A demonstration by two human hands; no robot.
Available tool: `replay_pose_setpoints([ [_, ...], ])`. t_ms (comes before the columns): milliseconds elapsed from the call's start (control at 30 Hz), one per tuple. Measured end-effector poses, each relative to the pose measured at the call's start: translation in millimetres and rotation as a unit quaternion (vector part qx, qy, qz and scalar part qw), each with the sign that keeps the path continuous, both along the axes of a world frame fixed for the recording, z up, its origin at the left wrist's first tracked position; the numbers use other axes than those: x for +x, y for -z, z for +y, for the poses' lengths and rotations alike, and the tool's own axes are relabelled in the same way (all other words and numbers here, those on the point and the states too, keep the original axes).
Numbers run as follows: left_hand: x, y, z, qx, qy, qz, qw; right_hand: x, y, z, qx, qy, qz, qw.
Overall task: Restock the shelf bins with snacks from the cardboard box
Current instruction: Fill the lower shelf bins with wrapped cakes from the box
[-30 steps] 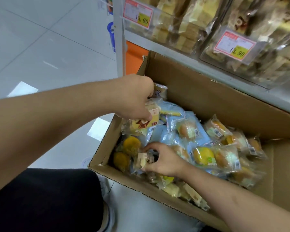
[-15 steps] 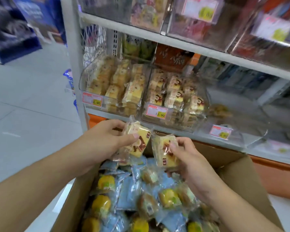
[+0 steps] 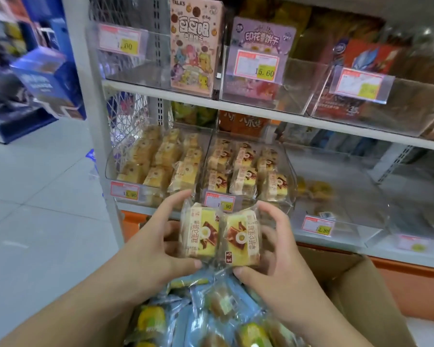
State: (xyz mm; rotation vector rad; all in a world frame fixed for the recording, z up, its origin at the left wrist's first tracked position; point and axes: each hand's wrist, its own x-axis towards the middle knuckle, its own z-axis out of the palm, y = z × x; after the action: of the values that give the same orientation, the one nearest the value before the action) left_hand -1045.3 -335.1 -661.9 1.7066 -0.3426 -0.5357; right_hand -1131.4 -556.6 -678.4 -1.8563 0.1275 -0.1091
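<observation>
Now the left hand (image 3: 158, 249) and right hand (image 3: 276, 249) each pinch a cake packet (image 3: 201, 231), carrying them; next, drop both into the matching bin (image 3: 246, 171) just ahead.

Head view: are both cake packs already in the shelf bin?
No. The left hand and right hand each hold a cake pack in front of the bin, above the cardboard box.

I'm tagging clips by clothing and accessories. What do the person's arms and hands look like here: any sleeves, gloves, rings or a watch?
Both forearms are bare, with no sleeves in view. The left hand and right hand wear no gloves; no rings, watch or bracelet show. Fingernails are short and unpainted.
</observation>
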Motion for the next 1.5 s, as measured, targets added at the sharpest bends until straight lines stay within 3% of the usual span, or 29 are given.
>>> replay_pose_setpoints([
  [500,46,-5,10,0.019,-0.056,-0.026,0.998,60,-8,0,-0.141,0.064,-0.031,0.987],
  [633,66,1,13,0.022,-0.102,-0.021,0.994,110,-22,-11,-0.260,0.078,-0.090,0.958],
  [900,76,1,6,0.010,-0.092,-0.017,0.996,187,-21,-20,-0.415,0.057,0.009,0.908],
  [1033,80,1,6,0.017,-0.093,-0.016,0.995,182,-20,-18,-0.372,0.076,-0.013,0.925],
  [1200,81,-2,2,0.010,-0.090,0.014,0.996,138,-37,-9,-0.166,0.071,-0.080,0.980],
  [1300,79,-3,-4,-0.057,-0.066,0.080,0.993,106,-42,0,-0.167,0.005,-0.087,0.982],
  [1400,73,-8,-15,-0.147,-0.056,0.143,0.977,79,-37,4,-0.151,-0.002,-0.090,0.984],
  [1500,57,-9,-21,-0.131,-0.026,0.143,0.981,60,-29,5,-0.151,0.009,-0.074,0.986],
])
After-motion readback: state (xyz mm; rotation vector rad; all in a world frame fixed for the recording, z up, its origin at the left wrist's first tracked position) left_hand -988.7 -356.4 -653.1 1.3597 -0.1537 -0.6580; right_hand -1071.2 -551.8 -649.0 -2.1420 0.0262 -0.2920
